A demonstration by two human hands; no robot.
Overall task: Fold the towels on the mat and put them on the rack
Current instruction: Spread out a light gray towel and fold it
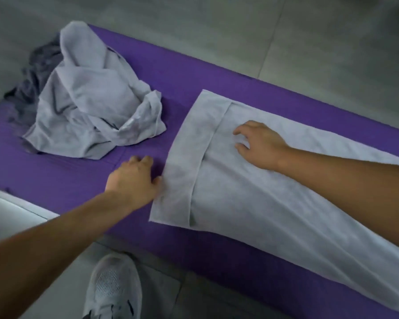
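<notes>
A light grey towel (258, 203) lies spread along the purple mat (74, 180), folded lengthwise with one layer over another. My left hand (131, 178) rests on the mat at the towel's near left edge, its thumb touching the hem. My right hand (258, 143) presses flat on the upper layer of the towel, fingers spread. A crumpled light grey towel (90, 107) sits in a heap at the mat's far left end, with a darker grey towel (37, 72) bunched behind it.
Grey tiled floor (286, 38) surrounds the mat. My grey sneaker (113, 288) stands on the floor at the mat's near edge. A white surface (12, 215) shows at the left edge.
</notes>
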